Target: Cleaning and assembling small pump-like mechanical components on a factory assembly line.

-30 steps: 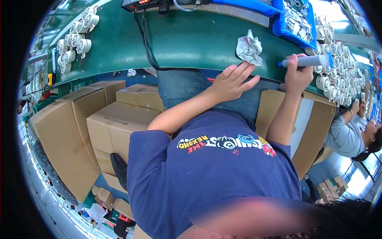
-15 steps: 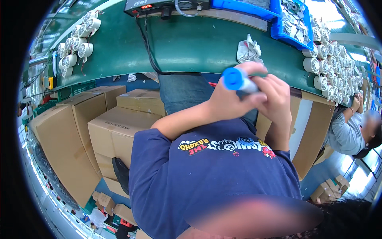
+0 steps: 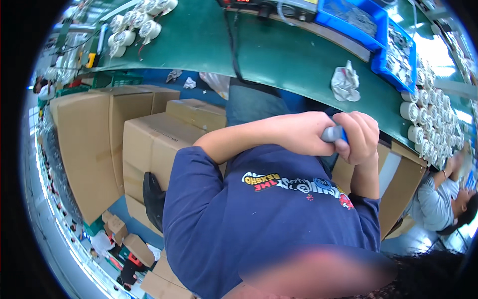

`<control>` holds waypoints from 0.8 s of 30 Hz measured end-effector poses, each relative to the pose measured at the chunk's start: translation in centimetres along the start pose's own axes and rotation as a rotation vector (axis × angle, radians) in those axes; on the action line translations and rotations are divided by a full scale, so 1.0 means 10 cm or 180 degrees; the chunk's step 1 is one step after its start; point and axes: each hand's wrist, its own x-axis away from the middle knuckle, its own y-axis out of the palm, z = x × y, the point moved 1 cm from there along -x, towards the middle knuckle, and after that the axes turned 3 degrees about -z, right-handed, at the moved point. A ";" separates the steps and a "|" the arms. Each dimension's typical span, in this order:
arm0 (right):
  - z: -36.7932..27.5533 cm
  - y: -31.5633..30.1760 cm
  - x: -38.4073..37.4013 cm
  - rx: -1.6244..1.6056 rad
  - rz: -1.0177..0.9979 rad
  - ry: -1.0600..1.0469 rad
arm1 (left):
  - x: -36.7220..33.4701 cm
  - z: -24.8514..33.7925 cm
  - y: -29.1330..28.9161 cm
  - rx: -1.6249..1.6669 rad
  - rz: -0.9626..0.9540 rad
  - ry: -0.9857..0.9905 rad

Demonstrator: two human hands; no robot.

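Two-handed grip | left hand (image 3: 306,133), right hand (image 3: 360,135) holding tube (image 3: 329,133) | cloth (image 3: 345,84), blue bin (image 3: 389,76) beyond

Green bench (image 3: 289,60): crumpled cloth (image 3: 345,84), blue bin (image 3: 386,74), white round parts (image 3: 410,111).

Near the counter's (image 3: 279,52) front edge, the left hand (image 3: 309,133) and right hand (image 3: 361,137) are held together, fingers (image 3: 367,127) curled; the left forearm (image 3: 244,135) is angled inward.
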 end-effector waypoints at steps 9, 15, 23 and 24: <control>0.19 0.29 0.35 -0.2578 0.1751 0.2265 | 0.11 -0.20 -0.08 -0.0955 0.0471 0.0520; 0.02 0.70 0.18 -0.4143 0.1131 0.3610 | 0.10 -0.50 -0.40 0.3079 0.1353 0.1525; -0.24 1.15 0.28 -0.4474 0.0614 0.2803 | 0.05 -0.63 -0.46 0.4722 0.1171 0.2767; -0.25 1.16 0.25 -0.4770 0.0563 0.2899 | 0.09 -0.62 -0.44 0.4504 0.1229 0.2902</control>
